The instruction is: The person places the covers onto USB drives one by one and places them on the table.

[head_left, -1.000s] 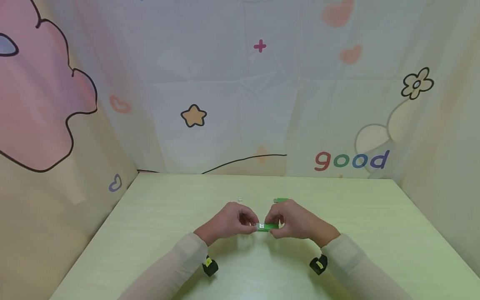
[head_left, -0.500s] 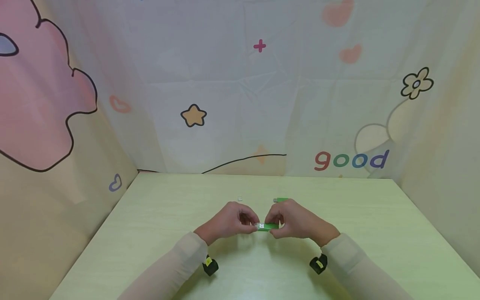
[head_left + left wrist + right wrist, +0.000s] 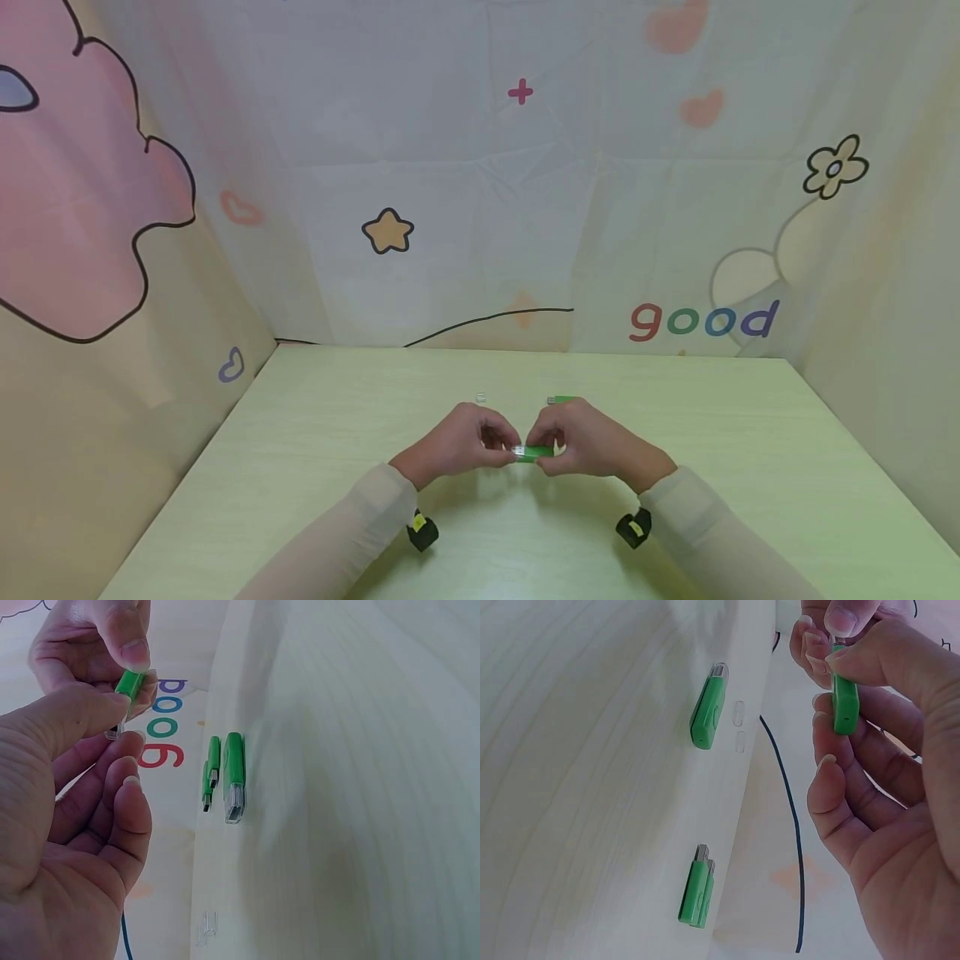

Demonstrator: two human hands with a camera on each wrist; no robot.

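"good" (image 3: 703,320) behind green USB stick (image 3: 537,452)

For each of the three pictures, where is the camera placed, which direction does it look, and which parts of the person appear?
Head: looks forward and down over the table; shows both sleeves, left hand and right hand pinching a green USB stick.
Left wrist: looks along the left palm at the stick and a capped stick lying beyond.
Right wrist: looks past the right fingers at two sticks on the table.
Shared: both wrist views show the held stick.
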